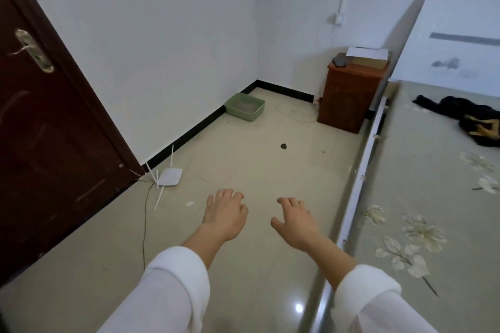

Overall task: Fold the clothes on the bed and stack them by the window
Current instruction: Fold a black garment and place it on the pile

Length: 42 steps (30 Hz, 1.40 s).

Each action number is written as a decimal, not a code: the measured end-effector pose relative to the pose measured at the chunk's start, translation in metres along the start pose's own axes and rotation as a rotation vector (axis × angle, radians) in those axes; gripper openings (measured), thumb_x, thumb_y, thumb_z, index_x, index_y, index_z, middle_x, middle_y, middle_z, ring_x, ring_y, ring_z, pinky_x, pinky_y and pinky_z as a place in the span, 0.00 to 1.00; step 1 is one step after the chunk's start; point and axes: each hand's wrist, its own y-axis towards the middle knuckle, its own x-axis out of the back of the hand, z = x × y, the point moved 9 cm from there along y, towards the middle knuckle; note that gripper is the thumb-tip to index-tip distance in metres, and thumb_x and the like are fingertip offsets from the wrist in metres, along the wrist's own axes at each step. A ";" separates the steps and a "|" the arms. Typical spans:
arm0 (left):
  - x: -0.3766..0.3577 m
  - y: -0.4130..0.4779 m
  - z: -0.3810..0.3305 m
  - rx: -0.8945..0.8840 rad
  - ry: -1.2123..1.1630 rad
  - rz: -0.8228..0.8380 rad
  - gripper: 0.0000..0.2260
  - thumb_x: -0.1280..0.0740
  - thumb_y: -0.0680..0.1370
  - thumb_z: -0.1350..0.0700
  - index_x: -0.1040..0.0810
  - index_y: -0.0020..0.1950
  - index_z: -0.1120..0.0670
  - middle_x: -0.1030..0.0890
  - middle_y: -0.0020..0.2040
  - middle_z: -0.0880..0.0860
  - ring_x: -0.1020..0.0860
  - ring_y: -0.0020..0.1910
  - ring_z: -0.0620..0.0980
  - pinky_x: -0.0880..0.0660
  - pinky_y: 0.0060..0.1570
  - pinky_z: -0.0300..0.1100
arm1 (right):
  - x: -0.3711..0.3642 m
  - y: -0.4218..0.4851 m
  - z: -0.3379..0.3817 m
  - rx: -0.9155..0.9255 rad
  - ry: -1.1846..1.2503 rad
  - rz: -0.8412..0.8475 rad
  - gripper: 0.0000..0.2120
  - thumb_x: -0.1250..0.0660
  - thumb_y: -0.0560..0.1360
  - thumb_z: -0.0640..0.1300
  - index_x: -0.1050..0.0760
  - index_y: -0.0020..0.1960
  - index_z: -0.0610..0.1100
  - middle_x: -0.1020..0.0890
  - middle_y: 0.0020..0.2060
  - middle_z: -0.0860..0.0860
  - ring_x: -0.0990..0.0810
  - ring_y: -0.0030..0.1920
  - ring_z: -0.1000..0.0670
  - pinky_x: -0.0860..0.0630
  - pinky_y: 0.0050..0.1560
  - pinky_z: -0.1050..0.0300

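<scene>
Beside the bed [422, 170], over bare floor [243, 159], both hands are out front, palms down. Left hand [226, 215]: fingers spread, loosely bent, nothing in it. Right hand [293, 222]: same, relaxed and empty, near the bed rail, not touching it. So grip = released both sides.

Step, my guess: approach / pre-reach, no folding begun. Only task item I can see = one dark garment [465, 119], crumpled on the far part of the mattress, well apart from my hands. Other clothes, if any, are out of frame. Window not in view, so stack spot unknown.

Next move prob needs: turn right, lean over the bed, pinch the fabric at an edge, drag it to a flat area for spreading.

Materials: garment looks black, soft, limp, w/ a tan patch; type can't tell. Sheet smooth, grey-green, pale flower print. Floor tiles glossy beige. Nightstand [349, 94] boxy red-brown wood. Tray [244, 109] green plastic, rectangular. Router [170, 176] white, flat, thin antennas. Door [48, 130] dark brown.
</scene>
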 end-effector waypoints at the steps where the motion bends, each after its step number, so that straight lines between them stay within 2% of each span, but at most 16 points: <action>1: 0.005 0.017 0.005 -0.006 0.014 -0.008 0.18 0.47 0.81 0.49 0.32 0.70 0.51 0.30 0.68 0.53 0.35 0.69 0.52 0.41 0.68 0.48 | 0.004 0.016 0.005 -0.008 0.007 -0.011 0.28 0.41 0.77 0.55 0.41 0.73 0.46 0.34 0.70 0.47 0.37 0.70 0.44 0.37 0.68 0.49; 8: 0.020 0.137 0.032 -0.135 0.049 0.046 0.19 0.48 0.82 0.49 0.34 0.71 0.51 0.33 0.71 0.53 0.38 0.71 0.52 0.43 0.70 0.51 | 0.022 0.115 0.014 -0.139 0.052 -0.062 0.28 0.42 0.78 0.55 0.42 0.75 0.45 0.35 0.71 0.47 0.38 0.71 0.45 0.38 0.69 0.48; 14: 0.023 0.234 0.003 -0.273 0.060 0.126 0.19 0.49 0.82 0.50 0.35 0.72 0.51 0.34 0.72 0.53 0.39 0.72 0.52 0.45 0.71 0.54 | 0.057 0.165 -0.019 -0.280 0.080 -0.126 0.28 0.42 0.78 0.54 0.42 0.74 0.46 0.34 0.71 0.48 0.37 0.70 0.45 0.37 0.67 0.49; 21: 0.015 0.346 -0.116 -0.482 0.029 0.142 0.19 0.49 0.82 0.49 0.34 0.71 0.51 0.33 0.71 0.52 0.39 0.71 0.52 0.45 0.69 0.53 | 0.123 0.216 -0.127 -0.467 0.074 -0.166 0.28 0.42 0.78 0.53 0.43 0.75 0.46 0.36 0.71 0.47 0.39 0.71 0.45 0.39 0.69 0.47; 31: 0.039 0.513 -0.331 -0.720 0.027 0.112 0.18 0.49 0.81 0.50 0.32 0.70 0.51 0.29 0.68 0.53 0.33 0.66 0.53 0.38 0.67 0.53 | 0.259 0.301 -0.320 -0.664 0.066 -0.280 0.26 0.41 0.77 0.53 0.39 0.72 0.45 0.32 0.69 0.45 0.35 0.69 0.44 0.35 0.67 0.47; 36: 0.040 0.595 -0.414 -0.847 0.025 0.120 0.18 0.50 0.82 0.50 0.34 0.70 0.51 0.33 0.71 0.52 0.39 0.72 0.51 0.49 0.72 0.57 | 0.304 0.349 -0.396 -0.755 0.089 -0.311 0.26 0.40 0.76 0.53 0.39 0.72 0.46 0.32 0.68 0.47 0.34 0.68 0.44 0.35 0.66 0.48; 42: 0.032 0.709 -0.511 -0.973 0.040 0.143 0.18 0.50 0.83 0.49 0.35 0.71 0.51 0.35 0.72 0.52 0.41 0.74 0.51 0.50 0.73 0.58 | 0.351 0.423 -0.491 -0.871 0.131 -0.361 0.28 0.41 0.77 0.54 0.42 0.74 0.46 0.35 0.71 0.46 0.38 0.71 0.44 0.37 0.68 0.47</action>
